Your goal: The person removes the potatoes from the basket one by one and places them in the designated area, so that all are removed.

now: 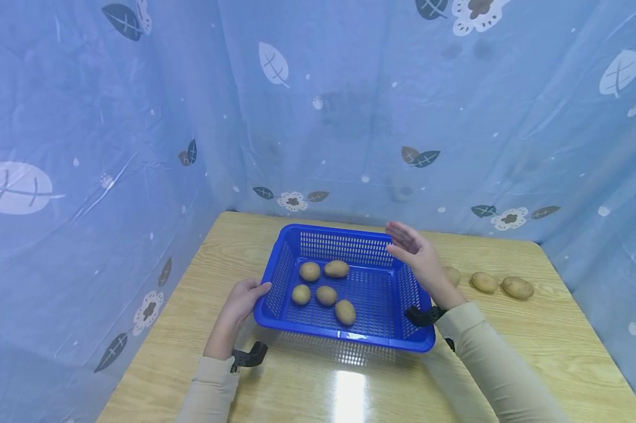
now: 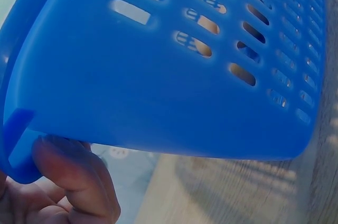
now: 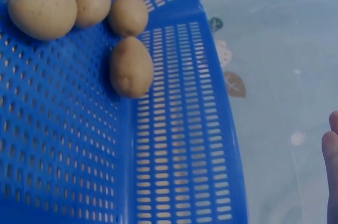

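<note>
A blue plastic basket (image 1: 371,294) with slotted walls stands on the table, several potatoes (image 1: 325,295) lying in its left half. My left hand (image 1: 242,299) grips the rim at the basket's left side, thumb on top; the left wrist view shows curled fingers (image 2: 74,174) under the rim. Over the basket's right end my right hand (image 1: 415,255) is raised, fingers extended and thumb apart, holding nothing. In the right wrist view only its fingertips (image 3: 331,150) show at the right edge, while potatoes (image 3: 131,68) lie on the basket floor.
Right of the basket, a potato (image 1: 484,282) and another potato (image 1: 518,288) lie on the wooden table (image 1: 551,341); a further potato (image 1: 452,275) is partly hidden behind my right wrist. A blue patterned curtain (image 1: 350,117) encloses the table's back and sides.
</note>
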{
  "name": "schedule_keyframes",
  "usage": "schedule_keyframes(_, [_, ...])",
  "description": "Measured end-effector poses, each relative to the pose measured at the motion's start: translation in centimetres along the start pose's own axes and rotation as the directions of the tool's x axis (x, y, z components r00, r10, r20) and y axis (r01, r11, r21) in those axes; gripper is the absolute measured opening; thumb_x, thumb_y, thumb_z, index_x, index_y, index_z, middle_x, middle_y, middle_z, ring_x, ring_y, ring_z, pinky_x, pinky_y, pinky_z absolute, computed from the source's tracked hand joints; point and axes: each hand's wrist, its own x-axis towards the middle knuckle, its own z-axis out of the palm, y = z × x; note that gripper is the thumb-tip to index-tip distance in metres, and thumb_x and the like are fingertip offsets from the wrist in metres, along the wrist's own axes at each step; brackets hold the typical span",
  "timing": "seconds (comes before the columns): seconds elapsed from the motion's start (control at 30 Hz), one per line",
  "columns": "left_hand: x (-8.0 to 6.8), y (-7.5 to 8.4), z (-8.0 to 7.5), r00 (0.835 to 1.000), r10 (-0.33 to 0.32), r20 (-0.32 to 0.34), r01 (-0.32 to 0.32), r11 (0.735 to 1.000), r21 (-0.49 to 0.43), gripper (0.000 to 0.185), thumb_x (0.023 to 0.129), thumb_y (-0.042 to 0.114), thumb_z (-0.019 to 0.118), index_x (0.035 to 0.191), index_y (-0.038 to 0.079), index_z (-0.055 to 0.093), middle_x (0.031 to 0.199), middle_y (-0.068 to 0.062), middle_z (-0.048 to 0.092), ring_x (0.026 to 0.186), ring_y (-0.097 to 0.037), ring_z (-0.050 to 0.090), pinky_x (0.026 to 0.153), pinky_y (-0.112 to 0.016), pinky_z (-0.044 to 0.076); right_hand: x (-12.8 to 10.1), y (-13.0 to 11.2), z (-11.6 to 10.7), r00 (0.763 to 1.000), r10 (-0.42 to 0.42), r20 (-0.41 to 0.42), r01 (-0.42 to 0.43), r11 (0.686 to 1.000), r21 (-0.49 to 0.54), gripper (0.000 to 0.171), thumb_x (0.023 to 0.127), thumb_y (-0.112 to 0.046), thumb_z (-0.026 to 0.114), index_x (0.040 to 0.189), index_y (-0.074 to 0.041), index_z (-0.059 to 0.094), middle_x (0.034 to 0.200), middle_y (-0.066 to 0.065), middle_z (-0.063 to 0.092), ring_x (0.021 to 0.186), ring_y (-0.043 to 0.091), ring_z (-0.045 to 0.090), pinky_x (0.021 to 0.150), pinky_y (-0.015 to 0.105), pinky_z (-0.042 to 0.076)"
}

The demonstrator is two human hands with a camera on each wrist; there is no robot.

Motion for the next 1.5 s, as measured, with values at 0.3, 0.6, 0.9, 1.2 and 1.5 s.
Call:
schedule_keyframes(0.3, [-0.1, -0.1, 0.1, 1.0, -0.005, -0.003, 0.005, 1.0, 0.026, 0.036, 0.098, 0.022, 0.051, 0.114, -0.01, 0.058, 0.102, -0.023, 0.067, 0.085, -0.021, 0.068, 0.075, -0.029, 0.055, 0.3, 1.0, 1.5, 0.998, 0.025, 0.053, -0.025, 1.0, 0.004, 0.056, 0.093, -0.011, 0.06, 0.143, -0.001, 0.036, 0.146, 0.022, 0.039, 0.135, 0.028, 0.039, 0.106, 0.026, 0.038])
schedule_keyframes(0.6, [-0.2, -0.1, 0.1, 1.0, -0.012, -0.006, 0.012, 0.999, 0.03, 0.035, 0.098, 0.022, 0.051, 0.112, -0.009, 0.059, 0.1, -0.021, 0.068, 0.084, -0.021, 0.067, 0.074, -0.028, 0.054, 0.5, 1.6, 2.7, 0.992, 0.06, 0.108, -0.059, 0.998, -0.015, 0.056, 0.093, -0.014, 0.06, 0.144, -0.006, 0.037, 0.147, 0.014, 0.042, 0.137, 0.027, 0.037, 0.111, 0.032, 0.033])
schedule_keyframes(0.9, [-0.2, 0.0, 0.1, 1.0, -0.018, -0.01, 0.018, 0.999, 0.04, 0.036, 0.098, 0.023, 0.051, 0.112, -0.008, 0.059, 0.102, -0.021, 0.068, 0.087, -0.022, 0.067, 0.076, -0.028, 0.053, 1.0, 2.2, 3.6, 0.979, 0.106, 0.173, -0.095, 0.993, -0.073, 0.057, 0.092, -0.014, 0.062, 0.143, -0.003, 0.038, 0.146, 0.017, 0.042, 0.136, 0.03, 0.038, 0.112, 0.042, 0.03])
schedule_keyframes(1.2, [-0.2, 0.3, 0.0, 1.0, -0.026, -0.007, 0.026, 0.998, 0.05, 0.037, 0.098, 0.024, 0.051, 0.115, -0.008, 0.058, 0.105, -0.022, 0.067, 0.088, -0.02, 0.066, 0.08, -0.03, 0.053, 1.5, 2.5, 4.5, 0.97, 0.119, 0.21, -0.108, 0.992, -0.061, 0.061, 0.091, -0.019, 0.065, 0.142, -0.003, 0.038, 0.146, 0.022, 0.04, 0.135, 0.031, 0.039, 0.112, 0.045, 0.03])
schedule_keyframes(1.5, [0.1, 0.0, 0.0, 1.0, -0.011, -0.005, 0.011, 0.999, 0.031, 0.034, 0.098, 0.022, 0.052, 0.11, -0.009, 0.059, 0.097, -0.018, 0.068, 0.079, -0.016, 0.064, 0.072, -0.026, 0.052, 2.1, 3.0, 5.5, 0.951, 0.162, 0.263, -0.151, 0.987, -0.062, 0.063, 0.09, -0.021, 0.065, 0.143, -0.001, 0.036, 0.146, 0.021, 0.04, 0.136, 0.034, 0.037, 0.112, 0.045, 0.031])
